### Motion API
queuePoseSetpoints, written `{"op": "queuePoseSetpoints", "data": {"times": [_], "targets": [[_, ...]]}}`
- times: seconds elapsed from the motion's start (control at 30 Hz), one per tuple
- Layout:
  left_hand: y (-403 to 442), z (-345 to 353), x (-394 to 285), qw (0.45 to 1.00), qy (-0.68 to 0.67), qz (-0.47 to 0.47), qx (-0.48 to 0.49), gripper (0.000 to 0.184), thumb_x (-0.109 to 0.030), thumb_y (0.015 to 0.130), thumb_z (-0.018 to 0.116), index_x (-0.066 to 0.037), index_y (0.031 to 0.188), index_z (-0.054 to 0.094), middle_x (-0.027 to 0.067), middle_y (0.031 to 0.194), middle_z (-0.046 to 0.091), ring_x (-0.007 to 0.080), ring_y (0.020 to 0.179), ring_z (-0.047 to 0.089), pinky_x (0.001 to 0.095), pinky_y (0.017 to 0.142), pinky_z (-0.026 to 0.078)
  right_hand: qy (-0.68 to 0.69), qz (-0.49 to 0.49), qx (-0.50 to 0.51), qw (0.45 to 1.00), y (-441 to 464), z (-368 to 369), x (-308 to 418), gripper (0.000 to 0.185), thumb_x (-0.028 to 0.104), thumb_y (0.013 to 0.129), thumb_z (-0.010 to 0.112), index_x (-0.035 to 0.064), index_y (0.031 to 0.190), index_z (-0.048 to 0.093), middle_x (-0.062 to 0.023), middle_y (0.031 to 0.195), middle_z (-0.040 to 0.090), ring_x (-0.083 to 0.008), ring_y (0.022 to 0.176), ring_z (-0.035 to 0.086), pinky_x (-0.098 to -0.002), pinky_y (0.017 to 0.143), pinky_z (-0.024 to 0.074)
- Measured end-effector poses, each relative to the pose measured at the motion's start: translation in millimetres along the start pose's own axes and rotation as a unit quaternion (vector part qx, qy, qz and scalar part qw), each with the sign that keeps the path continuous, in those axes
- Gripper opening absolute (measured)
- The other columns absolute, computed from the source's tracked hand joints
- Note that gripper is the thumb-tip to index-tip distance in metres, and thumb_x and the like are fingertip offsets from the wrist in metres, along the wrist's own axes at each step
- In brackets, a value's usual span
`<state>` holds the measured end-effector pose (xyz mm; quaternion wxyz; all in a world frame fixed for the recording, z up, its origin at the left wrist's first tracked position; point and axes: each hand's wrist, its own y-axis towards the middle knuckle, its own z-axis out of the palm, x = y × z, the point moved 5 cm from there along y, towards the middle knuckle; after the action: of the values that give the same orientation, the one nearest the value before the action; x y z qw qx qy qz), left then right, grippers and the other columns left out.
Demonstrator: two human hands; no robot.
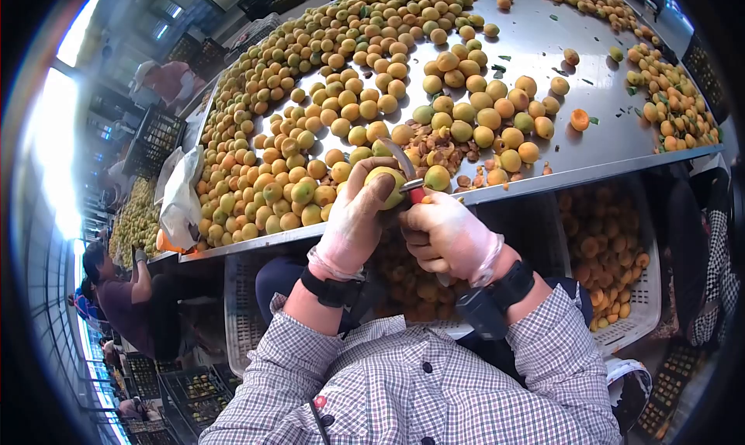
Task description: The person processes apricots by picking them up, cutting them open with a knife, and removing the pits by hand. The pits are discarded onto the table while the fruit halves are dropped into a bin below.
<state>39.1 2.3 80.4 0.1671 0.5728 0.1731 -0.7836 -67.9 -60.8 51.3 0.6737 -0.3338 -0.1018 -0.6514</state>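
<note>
Head view: a yellow-green apricot (394, 197) between two hands. The left hand (353, 220) is the nearer, in contact with the fruit; its fingers pinch it, thumb across the near face. Nearly round, the apricot shows no clear long axis. Immediately right of the left fingers stands a red-handled curved knife (417, 195), its handle enclosed by the curled fingers of the right hand (454, 235). The knife's long axis runs away from the right fist, the blade then arching leftward past the fruit's far side; whether the edge touches the skin cannot be told. Beyond both sets of fingers, browned apricot scraps (431, 144) lie on the metal desk (594, 146), whole apricots (295, 193) spreading left of them. Below and right of the right fingers: a crate (630, 331) of orange apricot pieces (601, 243).
</note>
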Motion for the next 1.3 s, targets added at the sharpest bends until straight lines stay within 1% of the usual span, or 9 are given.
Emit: {"op": "queuePoseSetpoints", "data": {"times": [0.17,0.23,0.27,0.37,0.4,0.8,0.97,1.1,1.3], "targets": [[0,-9,3,0.998,-0.052,0.027,0.038,0.053,-0.037,0.096,0.063,-0.002,0.133,0.048,0.0076,0.111,0.062,0.0166,0.102,0.061,0.0313,0.091,0.049,0.031,0.049,0.133,0.989,-13,19,4,0.011,0.011,0.093,0.055,0.0053,0.100,0.060,0.0030,0.062,0.043,-0.0069,0.042,0.038,-0.0227,0.035,0.0280],[3,-16,12,0.982,-0.185,0.023,-0.006,0.052,-0.038,0.096,0.065,-0.003,0.130,0.051,0.0081,0.111,0.062,0.0170,0.101,0.061,0.0313,0.088,0.049,-0.241,-0.130,-0.119,0.954,-11,7,20,0.017,0.008,0.092,0.051,0.0031,0.107,0.059,0.0002,0.064,0.052,-0.0128,0.043,0.046,-0.0260,0.041,0.0395],[1,-17,9,0.985,-0.172,0.024,-0.008,0.050,-0.039,0.095,0.066,-0.004,0.128,0.053,0.0075,0.113,0.061,0.0165,0.102,0.059,0.0314,0.088,0.048,-0.366,-0.327,-0.136,0.861,1,5,24,0.023,0.008,0.090,0.052,-0.0015,0.110,0.059,-0.0068,0.073,0.063,-0.0206,0.061,0.062,-0.0322,0.059,0.0503],[4,-23,12,0.989,-0.143,0.036,0.001,0.049,-0.040,0.095,0.066,-0.005,0.127,0.054,0.0060,0.116,0.059,0.0156,0.106,0.056,0.0317,0.089,0.047,-0.468,-0.261,-0.170,0.827,-6,1,14,0.029,0.008,0.088,0.054,-0.0044,0.113,0.058,-0.0132,0.078,0.067,-0.0268,0.077,0.067,-0.0364,0.073,0.0515],[3,-22,13,0.989,-0.143,0.035,0.001,0.049,-0.040,0.095,0.066,-0.005,0.127,0.054,0.0060,0.116,0.059,0.0156,0.106,0.056,0.0317,0.089,0.047,-0.461,-0.276,-0.171,0.826,-6,4,14,0.022,0.009,0.088,0.054,-0.0042,0.106,0.056,-0.0293,0.087,0.064,-0.0473,0.089,0.062,-0.0486,0.076,0.0504],[2,-15,-8,0.999,-0.002,0.033,0.022,0.075,-0.024,0.087,0.076,0.007,0.143,0.037,0.0123,0.120,0.060,0.0177,0.106,0.061,0.0280,0.091,0.049,-0.591,-0.205,-0.229,0.746,-4,1,5,0.025,0.014,0.089,0.057,-0.0006,0.109,0.053,-0.0278,0.089,0.066,-0.0454,0.089,0.065,-0.0508,0.078,0.0529],[5,-13,-39,0.965,0.253,0.066,0.035,0.101,-0.009,0.079,0.081,0.008,0.153,0.015,0.0160,0.122,0.061,0.0194,0.108,0.062,0.0298,0.090,0.053,-0.668,-0.193,-0.189,0.693,-4,-1,21,0.025,0.016,0.090,0.058,0.0001,0.108,0.053,-0.0262,0.090,0.068,-0.0436,0.089,0.066,-0.0504,0.079,0.0535],[6,-16,-29,0.994,0.076,0.077,0.005,0.106,-0.012,0.077,0.085,0.007,0.153,0.014,0.0175,0.125,0.059,0.0220,0.110,0.061,0.0322,0.093,0.053,-0.628,-0.231,-0.211,0.712,-4,6,15,0.022,0.015,0.089,0.058,0.0006,0.105,0.052,-0.0267,0.087,0.066,-0.0449,0.087,0.066,-0.0508,0.076,0.0538],[2,-1,-3,0.993,-0.112,0.043,0.015,0.066,-0.028,0.093,0.070,0.004,0.142,0.039,0.0121,0.123,0.057,0.0198,0.113,0.057,0.0340,0.097,0.047,-0.586,-0.235,-0.232,0.740,5,-4,5,0.023,0.013,0.088,0.057,-0.0016,0.105,0.051,-0.0293,0.083,0.064,-0.0463,0.087,0.064,-0.0526,0.075,0.0521]]}}
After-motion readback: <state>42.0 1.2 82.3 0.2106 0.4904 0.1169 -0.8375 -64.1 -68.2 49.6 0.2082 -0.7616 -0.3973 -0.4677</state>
